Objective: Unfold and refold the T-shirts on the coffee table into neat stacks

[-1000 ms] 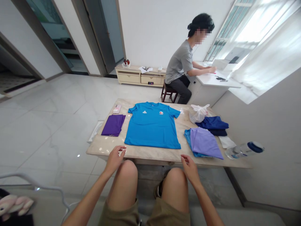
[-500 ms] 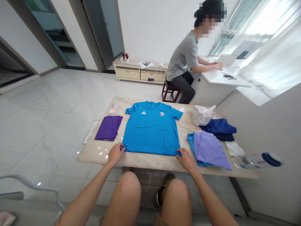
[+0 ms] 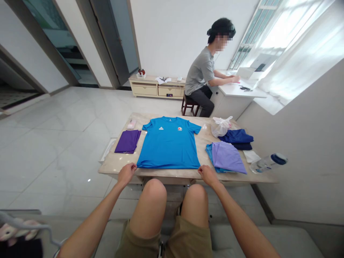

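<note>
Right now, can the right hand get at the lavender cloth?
Likely yes: nothing covers the lavender cloth, which lies near the right hand. But that hand seems to pinch the blue shirt, so it must let go first.

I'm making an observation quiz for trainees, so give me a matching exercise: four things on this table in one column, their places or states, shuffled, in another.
Things
1. Blue T-shirt
2. Lavender cloth
3. Dark purple cloth
4. Clear bottle

Places or states
A. Folded, at the left end of the table
B. Topped with a blue lid
C. Spread out, held at its near corners by the left hand and right hand
D. Lying over a light blue cloth

Pairs: 1-C, 2-D, 3-A, 4-B
</note>
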Tool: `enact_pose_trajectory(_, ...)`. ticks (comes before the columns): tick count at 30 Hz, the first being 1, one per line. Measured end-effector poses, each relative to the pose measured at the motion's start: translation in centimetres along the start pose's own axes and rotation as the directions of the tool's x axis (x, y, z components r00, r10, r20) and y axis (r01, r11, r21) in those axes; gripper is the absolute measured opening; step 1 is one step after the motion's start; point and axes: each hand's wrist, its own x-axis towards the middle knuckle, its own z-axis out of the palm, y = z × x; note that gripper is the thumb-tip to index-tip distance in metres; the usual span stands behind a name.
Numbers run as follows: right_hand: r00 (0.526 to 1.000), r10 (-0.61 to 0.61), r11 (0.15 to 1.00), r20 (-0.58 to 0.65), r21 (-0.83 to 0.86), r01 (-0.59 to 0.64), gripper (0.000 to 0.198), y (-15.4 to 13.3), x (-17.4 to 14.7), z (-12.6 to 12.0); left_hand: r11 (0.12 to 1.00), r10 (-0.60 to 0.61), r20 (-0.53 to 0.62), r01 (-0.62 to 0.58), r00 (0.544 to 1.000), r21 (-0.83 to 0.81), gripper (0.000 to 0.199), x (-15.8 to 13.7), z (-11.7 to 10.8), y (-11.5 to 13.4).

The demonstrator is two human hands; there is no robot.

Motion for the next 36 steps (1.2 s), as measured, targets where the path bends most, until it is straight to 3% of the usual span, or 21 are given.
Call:
enact_pose_trajectory(3, 0.994, -0.036, 0.999, 0.104, -0.024, 0.039, 0.018, -0.3, -1.8, -0.4, 1.0, -0.011, -0.037, 0.01, 0.999, -0.026, 0.011, -1.3, -0.2, -0.2)
enact_pose_trajectory(6, 0.987, -0.053, 0.997, 0.153, -0.051, 0.062, 0.027, -0.6, -3.1, -0.7, 0.995, 0.01, -0.072, -0.017, 0.997, -0.098, 0.023, -2.3, 0.2, -0.2)
enact_pose_trajectory(11, 0.977, -0.059, 0.991, 0.206, -0.104, 0.082, 0.033, -1.6, -2.7, -1.2, 0.968, 0.098, -0.102, -0.119, 0.99, -0.223, 0.033, -3.6, 0.7, -0.9)
enact_pose_trajectory(17, 0.973, -0.031, 0.987, 0.231, -0.149, 0.067, 0.046, -2.3, -0.7, -0.6, 0.946, 0.144, -0.121, -0.173, 0.982, -0.276, 0.031, -2.1, 1.2, -3.4)
enact_pose_trajectory(22, 0.966, -0.062, 0.981, 0.249, -0.161, 0.104, 0.053, -0.7, 0.0, 1.2, 0.929, 0.255, -0.107, -0.274, 0.961, -0.25, 0.046, -0.8, 4.3, -5.0)
enact_pose_trajectory(25, 0.962, -0.121, 0.978, 0.244, -0.137, 0.157, 0.05, 0.7, 0.2, 1.9, 0.925, 0.322, -0.099, -0.335, 0.941, -0.178, 0.045, -0.8, 6.3, -5.6)
enact_pose_trajectory(28, 0.958, -0.153, 0.974, 0.245, -0.126, 0.188, 0.035, 1.7, 0.5, 1.8, 0.927, 0.342, -0.132, -0.357, 0.93, -0.113, 0.032, -0.9, 7.2, -5.9)
enact_pose_trajectory(31, 0.951, -0.172, 0.969, 0.259, -0.129, 0.211, 0.019, 2.1, 0.5, 1.3, 0.923, 0.338, -0.164, -0.36, 0.927, -0.135, 0.021, -0.9, 7.2, -5.9)
enact_pose_trajectory(36, 0.95, -0.26, 0.953, 0.172, -0.115, 0.281, 0.012, 1.9, 0.0, 0.0, 0.926, 0.247, -0.282, -0.312, 0.927, -0.215, 0.032, -1.2, 5.9, -5.0)
